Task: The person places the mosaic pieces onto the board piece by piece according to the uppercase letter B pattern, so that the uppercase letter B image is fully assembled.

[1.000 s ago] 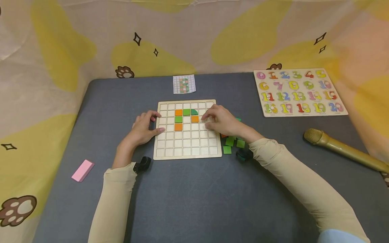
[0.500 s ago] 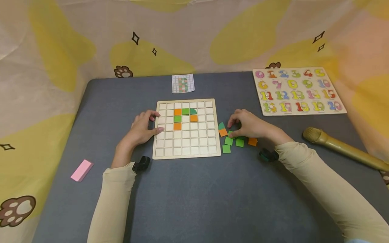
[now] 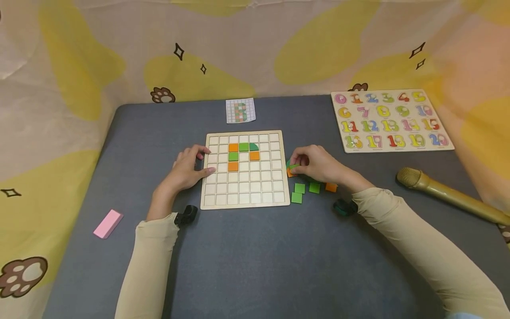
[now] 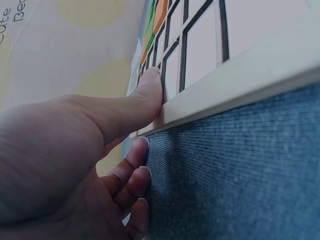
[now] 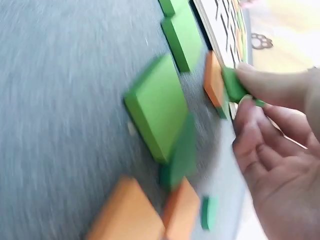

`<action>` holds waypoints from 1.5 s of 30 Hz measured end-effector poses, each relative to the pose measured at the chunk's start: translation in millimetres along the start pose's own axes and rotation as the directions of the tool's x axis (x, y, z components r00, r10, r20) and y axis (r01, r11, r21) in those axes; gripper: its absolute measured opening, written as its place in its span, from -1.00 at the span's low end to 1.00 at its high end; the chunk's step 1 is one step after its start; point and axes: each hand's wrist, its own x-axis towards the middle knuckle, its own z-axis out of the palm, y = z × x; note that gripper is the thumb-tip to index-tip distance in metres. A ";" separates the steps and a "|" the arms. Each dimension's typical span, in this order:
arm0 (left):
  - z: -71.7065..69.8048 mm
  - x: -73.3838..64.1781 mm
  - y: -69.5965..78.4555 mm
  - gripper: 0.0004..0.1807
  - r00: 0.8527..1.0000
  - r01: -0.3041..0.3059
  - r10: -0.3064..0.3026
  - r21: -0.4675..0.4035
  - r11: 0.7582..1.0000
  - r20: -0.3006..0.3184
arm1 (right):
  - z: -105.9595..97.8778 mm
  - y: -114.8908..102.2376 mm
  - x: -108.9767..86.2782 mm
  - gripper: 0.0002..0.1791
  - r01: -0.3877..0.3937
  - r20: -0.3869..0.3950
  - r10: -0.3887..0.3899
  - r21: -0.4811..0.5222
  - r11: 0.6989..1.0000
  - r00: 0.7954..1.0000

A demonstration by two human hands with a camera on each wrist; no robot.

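A wooden grid board (image 3: 223,201) lies on the table, with orange and green square tiles and one dark green quarter-round piece set in its upper cells. At its left edge my left hand (image 3: 185,169) presses, the thumb (image 4: 148,87) on top of the rim and the other fingers loosely bent beside it. My right hand (image 3: 318,164) pinches a green square tile (image 5: 233,85) between thumb and fingertips, just right of the board. Under it lie an orange tile (image 5: 214,80) and a dark green piece, partly hidden. Several loose tiles, such as a green tile (image 3: 296,197), lie nearby.
A small printed pattern card (image 3: 241,110) lies behind the board. To the back right is a number puzzle board (image 3: 392,122), with a gold microphone (image 3: 450,194) in front of it. A pink block (image 3: 108,224) sits at the left. Patterned cloth hangs behind the table.
My right hand has gone from above the board to the loose tiles on the right, picked up a green tile and started back leftward. The left hand stays on the board's edge.
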 end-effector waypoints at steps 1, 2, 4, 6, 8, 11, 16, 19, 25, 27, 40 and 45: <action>-0.2 -0.3 0.2 -0.41 1.000 -0.001 0.001 -0.001 1.000 0.000 | 2.4 -0.8 1.8 -0.88 0.015 -0.025 -0.014 0.013 1.000 1.000; -0.3 -0.4 0.2 -0.41 1.000 -0.002 0.002 -0.001 1.000 0.000 | 5.0 -1.5 3.8 -0.89 0.028 -0.049 -0.027 0.024 0.999 0.998; -0.4 -0.9 0.5 -0.41 1.000 -0.003 0.003 -0.001 1.000 -0.002 | 9.7 -3.0 7.5 -0.91 0.039 -0.086 -0.035 0.049 0.998 0.996; -0.5 -0.9 0.9 -0.41 1.000 -0.003 0.003 -0.001 1.000 -0.004 | 13.9 -5.1 11.1 -0.92 0.037 -0.113 -0.029 0.068 0.997 0.993; -0.9 -1.2 1.3 -0.41 1.000 -0.003 0.003 0.000 1.000 -0.007 | 17.2 -7.9 14.7 -0.92 0.029 -0.127 -0.016 0.095 0.995 0.992; -1.3 -1.6 1.6 -0.41 1.000 0.000 0.000 0.002 1.000 -0.009 | 21.6 -13.8 20.5 -0.89 0.017 -0.121 -0.001 0.132 0.991 0.993; -0.8 -1.4 1.4 -0.41 1.000 -0.006 0.006 0.002 1.000 -0.009 | 31.2 -22.1 30.1 -0.88 0.012 -0.098 0.008 0.197 0.980 0.995; -0.6 -1.0 0.6 -0.40 1.000 -0.009 0.009 0.000 1.000 -0.010 | 38.6 -26.8 37.0 -0.90 0.013 -0.097 0.011 0.238 0.971 0.995; -0.4 -0.7 0.2 -0.40 1.000 -0.006 0.006 0.002 1.000 -0.010 | 54.8 -36.4 52.2 -0.92 0.022 -0.118 0.006 0.236 0.971 0.993; -0.3 -0.6 0.3 -0.40 1.000 -0.003 0.003 0.003 1.000 -0.011 | 59.2 -40.3 57.5 -0.93 0.027 -0.124 0.000 0.223 0.974 0.992; -0.6 -0.2 0.5 -0.41 1.000 0.005 -0.005 0.008 1.000 -0.010 | 72.6 -56.8 78.2 -0.95 0.033 -0.097 -0.023 0.099 0.995 0.995; -0.6 -0.3 0.4 -0.41 1.000 0.006 -0.006 0.005 1.000 -0.008 | 68.2 -55.9 75.1 -0.95 0.013 -0.095 -0.009 0.040 0.999 0.995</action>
